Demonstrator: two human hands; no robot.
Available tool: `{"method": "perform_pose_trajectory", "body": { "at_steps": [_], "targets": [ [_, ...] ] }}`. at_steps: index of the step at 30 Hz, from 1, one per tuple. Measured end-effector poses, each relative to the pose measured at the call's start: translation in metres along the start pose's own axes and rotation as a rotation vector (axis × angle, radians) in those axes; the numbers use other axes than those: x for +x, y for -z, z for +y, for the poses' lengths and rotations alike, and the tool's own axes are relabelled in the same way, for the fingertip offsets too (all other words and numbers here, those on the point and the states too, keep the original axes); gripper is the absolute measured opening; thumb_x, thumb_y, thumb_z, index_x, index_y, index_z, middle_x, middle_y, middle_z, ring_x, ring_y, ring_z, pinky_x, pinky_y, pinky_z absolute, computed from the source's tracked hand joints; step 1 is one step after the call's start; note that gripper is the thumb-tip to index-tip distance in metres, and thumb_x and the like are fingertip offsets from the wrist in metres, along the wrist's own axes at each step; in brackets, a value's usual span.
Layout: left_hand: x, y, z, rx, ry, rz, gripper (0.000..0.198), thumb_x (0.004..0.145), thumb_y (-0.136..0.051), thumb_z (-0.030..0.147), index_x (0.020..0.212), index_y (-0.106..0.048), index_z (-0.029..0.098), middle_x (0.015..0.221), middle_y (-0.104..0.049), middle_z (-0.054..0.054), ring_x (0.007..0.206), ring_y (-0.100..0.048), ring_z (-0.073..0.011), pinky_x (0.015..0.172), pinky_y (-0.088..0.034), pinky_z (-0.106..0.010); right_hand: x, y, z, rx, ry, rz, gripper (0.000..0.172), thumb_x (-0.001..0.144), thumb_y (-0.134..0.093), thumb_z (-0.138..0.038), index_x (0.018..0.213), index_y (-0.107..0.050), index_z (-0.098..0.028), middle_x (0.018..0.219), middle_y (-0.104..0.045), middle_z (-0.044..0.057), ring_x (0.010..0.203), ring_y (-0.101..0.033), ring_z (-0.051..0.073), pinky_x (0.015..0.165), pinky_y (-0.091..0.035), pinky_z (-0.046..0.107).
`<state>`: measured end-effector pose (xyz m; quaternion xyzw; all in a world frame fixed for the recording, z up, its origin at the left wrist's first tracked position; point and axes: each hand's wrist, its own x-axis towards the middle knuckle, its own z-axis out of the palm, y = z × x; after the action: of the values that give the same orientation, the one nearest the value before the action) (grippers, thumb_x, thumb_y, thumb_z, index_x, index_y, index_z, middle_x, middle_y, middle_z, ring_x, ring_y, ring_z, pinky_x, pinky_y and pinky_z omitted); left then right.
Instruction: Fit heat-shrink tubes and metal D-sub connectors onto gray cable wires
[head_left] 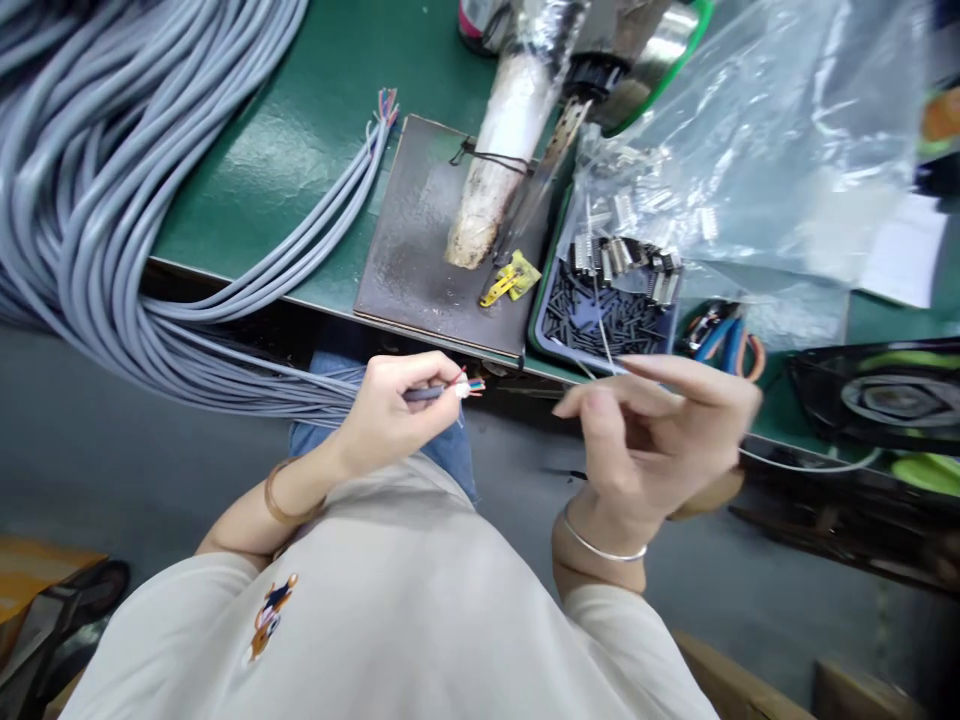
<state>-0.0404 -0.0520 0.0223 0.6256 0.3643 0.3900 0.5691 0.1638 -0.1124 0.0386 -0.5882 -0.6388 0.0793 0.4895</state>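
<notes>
My left hand (394,410) pinches the end of a grey cable (429,393), whose stripped coloured wires (472,385) stick out to the right past my fingertips. My right hand (660,435) hovers a little to the right of the wire ends, thumb and fingers stretched out toward them; whether it pinches something small I cannot tell. Both hands are in front of the green bench's (300,150) near edge, above my lap.
A large bundle of grey cables (97,190) drapes over the bench's left side. A dark metal plate (427,240) carries a wrapped tool (502,160). A blue tray (607,310) holds black tube pieces and connectors, beside plastic bags (765,170), pliers (724,340) and a fan (885,395).
</notes>
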Motion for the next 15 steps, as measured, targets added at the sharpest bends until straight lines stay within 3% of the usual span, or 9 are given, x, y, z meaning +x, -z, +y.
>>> {"method": "perform_pose_trajectory", "body": {
  "at_steps": [2,4,7,8,9,12,13,15],
  "targets": [
    [0.000,0.005,0.022,0.151,-0.180,-0.186,0.013,0.081,-0.062,0.009,0.076,-0.069,0.018,0.067,-0.068,-0.001,0.052,-0.052,-0.0082,0.049,-0.037,-0.020,0.007,0.020,-0.002,-0.128,-0.088,-0.310,0.023,0.096,-0.064,-0.025,0.119,-0.063,-0.028,0.075,-0.075,-0.003,0.052,-0.067,0.013,0.052,-0.051,0.027],
    [0.002,0.012,0.042,0.174,-0.311,-0.402,0.018,0.078,-0.062,0.005,0.073,-0.070,0.021,0.064,-0.069,-0.002,0.051,-0.054,-0.0102,0.048,-0.037,-0.023,0.015,0.036,0.006,-0.287,-0.130,-0.439,0.009,0.097,-0.063,-0.030,0.104,-0.064,-0.024,0.077,-0.077,-0.002,0.060,-0.072,0.014,0.058,-0.052,0.025],
    [0.005,0.022,0.052,-0.068,-0.242,-0.752,0.021,0.078,-0.063,0.005,0.074,-0.072,0.023,0.060,-0.067,-0.003,0.046,-0.052,-0.0114,0.044,-0.036,-0.025,0.029,0.047,0.038,-0.611,-0.108,-0.296,0.014,0.094,-0.065,-0.034,0.087,-0.063,-0.022,0.067,-0.071,-0.002,0.059,-0.068,0.016,0.057,-0.043,0.027],
    [0.006,0.023,0.047,-0.193,-0.156,-0.772,0.018,0.078,-0.064,0.006,0.073,-0.072,0.022,0.059,-0.066,-0.003,0.045,-0.051,-0.0113,0.043,-0.037,-0.025,0.034,0.048,0.053,-0.700,-0.101,-0.224,0.015,0.093,-0.065,-0.035,0.085,-0.062,-0.022,0.065,-0.068,-0.001,0.057,-0.065,0.017,0.056,-0.041,0.028],
    [0.007,0.023,0.040,-0.332,-0.049,-0.682,0.015,0.078,-0.067,0.009,0.070,-0.070,0.021,0.057,-0.065,-0.003,0.042,-0.048,-0.0103,0.041,-0.034,-0.025,0.039,0.047,0.068,-0.779,-0.110,-0.168,0.014,0.091,-0.065,-0.033,0.084,-0.062,-0.022,0.064,-0.067,-0.001,0.056,-0.062,0.017,0.057,-0.038,0.030],
    [0.011,0.016,0.007,-0.757,0.287,-0.225,0.021,0.073,-0.076,0.022,0.061,-0.059,0.019,0.046,-0.048,0.004,0.035,-0.030,-0.0045,0.035,-0.022,-0.021,0.057,0.038,0.111,-0.854,-0.117,-0.038,0.008,0.090,-0.062,-0.028,0.084,-0.060,-0.023,0.062,-0.061,0.000,0.057,-0.055,0.019,0.060,-0.035,0.032],
    [0.012,0.012,-0.004,-0.810,0.399,-0.103,0.023,0.071,-0.078,0.024,0.062,-0.058,0.019,0.045,-0.043,0.006,0.035,-0.025,-0.0030,0.036,-0.019,-0.019,0.064,0.034,0.122,-0.843,-0.101,-0.020,0.008,0.090,-0.061,-0.028,0.085,-0.060,-0.023,0.064,-0.060,0.001,0.059,-0.055,0.020,0.062,-0.036,0.033],
    [0.014,0.004,-0.022,-0.819,0.523,0.030,0.024,0.066,-0.081,0.024,0.065,-0.058,0.017,0.047,-0.042,0.008,0.037,-0.024,-0.0012,0.037,-0.016,-0.016,0.078,0.026,0.139,-0.800,-0.067,-0.042,0.008,0.091,-0.062,-0.027,0.085,-0.058,-0.024,0.070,-0.061,0.002,0.067,-0.058,0.020,0.067,-0.038,0.034]
  ]
}}
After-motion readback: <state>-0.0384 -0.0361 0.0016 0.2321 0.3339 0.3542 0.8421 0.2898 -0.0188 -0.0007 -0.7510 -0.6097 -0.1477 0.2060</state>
